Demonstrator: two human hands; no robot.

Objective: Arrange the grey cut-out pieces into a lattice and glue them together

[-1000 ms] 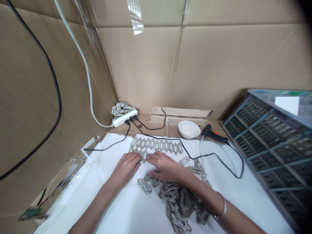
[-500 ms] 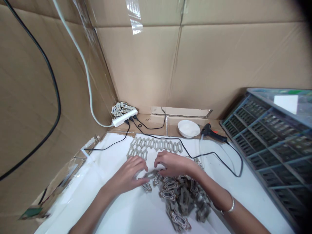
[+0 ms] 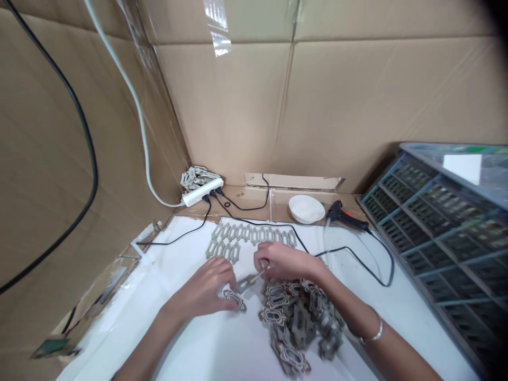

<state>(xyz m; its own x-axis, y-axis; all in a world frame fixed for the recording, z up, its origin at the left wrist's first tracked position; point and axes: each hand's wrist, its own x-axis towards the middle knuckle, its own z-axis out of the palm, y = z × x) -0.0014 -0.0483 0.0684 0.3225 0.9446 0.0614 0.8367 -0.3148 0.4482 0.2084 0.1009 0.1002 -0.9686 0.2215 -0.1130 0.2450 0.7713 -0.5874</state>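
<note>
My left hand (image 3: 204, 289) sits low on the white sheet (image 3: 166, 296), its fingertips pinching an ornate oval cut-out frame (image 3: 234, 299). My right hand (image 3: 283, 260) is raised a little above the pile, its fingertips holding a slim grey frame piece (image 3: 249, 282) that slants down toward the left hand. Just right of both hands lies a loose heap of similar frames (image 3: 297, 317). Above my hands, a double row of linked frames (image 3: 250, 236) lies flat on the sheet.
Black cables cross the sheet's far side. Along the back are a white power strip (image 3: 202, 192), a bundle of frames (image 3: 198, 178), a white bowl (image 3: 306, 209) and a black glue gun (image 3: 341, 212). A blue-grey slatted crate (image 3: 440, 233) stands right; cardboard walls surround the area.
My left fingers have closed on the ornate frame, and my right hand has drawn slightly up and back, now holding the grey piece. The view has barely shifted.
</note>
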